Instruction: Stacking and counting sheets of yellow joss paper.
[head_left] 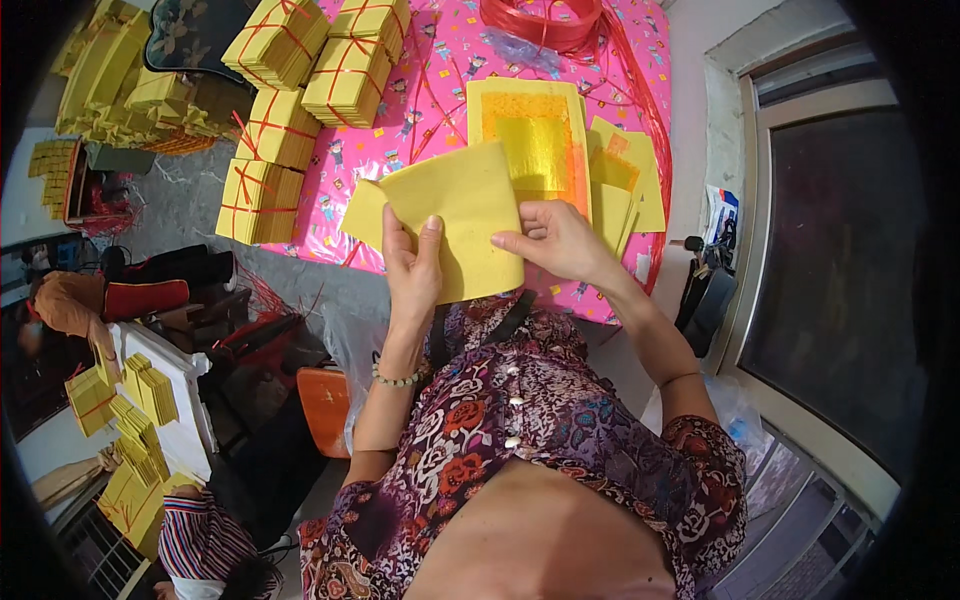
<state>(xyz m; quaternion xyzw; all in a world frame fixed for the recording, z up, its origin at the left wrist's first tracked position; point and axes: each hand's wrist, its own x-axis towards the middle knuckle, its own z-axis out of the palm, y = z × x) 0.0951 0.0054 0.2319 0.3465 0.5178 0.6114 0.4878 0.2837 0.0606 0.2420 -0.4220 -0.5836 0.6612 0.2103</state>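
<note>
Between my two hands is a folded sheet of yellow paper (pixel 470 220), held above the near edge of the table. My left hand (pixel 412 255) grips its left side, thumb on top and fingers mostly underneath. My right hand (pixel 560 240) pinches the right edge with thumb and curled fingers. Another piece of yellow paper (pixel 362 212) sticks out behind it on the left. Just beyond lies a stack of yellow paper (pixel 475 100) with a gold foil square (pixel 535 150) on an orange patch. Several loose yellow sheets (pixel 648 195) fan out to its right.
Bundles of yellow paper (pixel 262 200) tied with red string stand along the left of the pink tablecloth (pixel 440 60). A red ribbon roll (pixel 540 30) sits at the far edge. At left, other people work around a white table (pixel 185 390); an orange stool (pixel 323 412) stands nearby.
</note>
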